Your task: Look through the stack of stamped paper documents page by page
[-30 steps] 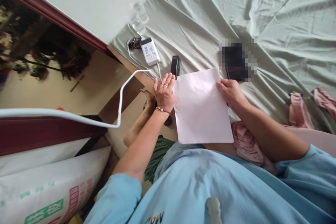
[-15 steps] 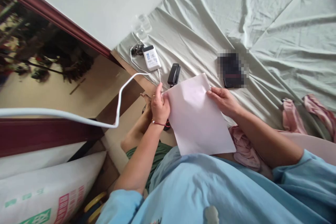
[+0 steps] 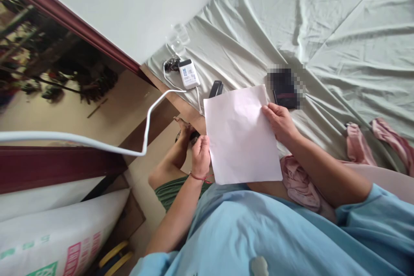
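A white sheet of paper [image 3: 244, 138] spans the space over my lap, its face bare of marks. My left hand [image 3: 201, 157], a red cord around its wrist, is closed at the sheet's left edge, below the middle. Along the upper right edge, my right hand [image 3: 280, 121] pinches the paper between thumb and fingers. Behind the sheet's top edge, a black stapler [image 3: 216, 89] lies partly covered on the bed.
A light bed sheet [image 3: 336, 51] carries a white box-shaped device [image 3: 189, 74] with a cable, a blurred-out dark object [image 3: 286, 88] and pink cloth [image 3: 359, 144]. A white cable [image 3: 97, 144] crosses at left. Printed sacks [image 3: 64, 224] stand at lower left.
My left hand has slid down from the paper's upper left corner to its left side, and its fingers have curled in. The sheet sits straighter and covers more of the stapler.
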### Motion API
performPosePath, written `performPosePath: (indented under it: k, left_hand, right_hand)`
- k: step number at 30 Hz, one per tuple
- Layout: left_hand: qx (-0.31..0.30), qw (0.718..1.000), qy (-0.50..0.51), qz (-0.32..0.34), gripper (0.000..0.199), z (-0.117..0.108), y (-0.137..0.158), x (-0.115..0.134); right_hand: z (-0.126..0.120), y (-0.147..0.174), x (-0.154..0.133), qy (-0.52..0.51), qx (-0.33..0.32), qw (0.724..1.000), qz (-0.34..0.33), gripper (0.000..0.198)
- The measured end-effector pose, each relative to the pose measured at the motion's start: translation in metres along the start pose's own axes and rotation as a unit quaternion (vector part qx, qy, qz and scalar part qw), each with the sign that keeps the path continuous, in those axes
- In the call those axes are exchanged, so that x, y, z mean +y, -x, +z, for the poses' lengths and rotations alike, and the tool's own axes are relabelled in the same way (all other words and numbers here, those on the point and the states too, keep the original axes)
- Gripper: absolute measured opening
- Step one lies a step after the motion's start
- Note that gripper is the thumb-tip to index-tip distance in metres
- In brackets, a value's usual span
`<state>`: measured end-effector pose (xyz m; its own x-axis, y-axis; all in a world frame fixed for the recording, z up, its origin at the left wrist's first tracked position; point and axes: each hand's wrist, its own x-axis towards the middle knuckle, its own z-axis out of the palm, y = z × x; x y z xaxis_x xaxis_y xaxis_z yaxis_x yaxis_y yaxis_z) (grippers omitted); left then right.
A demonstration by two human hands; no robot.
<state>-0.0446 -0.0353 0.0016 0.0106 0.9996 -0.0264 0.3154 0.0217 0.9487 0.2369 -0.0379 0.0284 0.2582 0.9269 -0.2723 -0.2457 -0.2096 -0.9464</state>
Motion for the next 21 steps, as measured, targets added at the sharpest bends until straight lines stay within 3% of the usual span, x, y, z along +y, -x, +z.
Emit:
performPosePath:
  k: [8, 15, 21]
  left_hand:
    - [0.022, 0.989, -0.132, 0.056, 0.030, 0.013, -0.004, 0.011]
    - [0.039, 0.992, -0.112, 0.047, 0.036, 0.017, -0.009, 0.014]
    - [0.062, 0.975, -0.187, 0.103, 0.025, 0.020, -0.016, 0.013]
  right_hand:
    - [-0.002, -0.001, 0.000, 0.034, -0.002, 0.999, -0.001, 0.045]
    - [-0.006, -0.006, 0.003, 0.078, 0.011, 0.997, -0.008, 0.052]
    - [-0.007, -0.006, 0.002, 0.073, 0.014, 0.997, -0.004, 0.048]
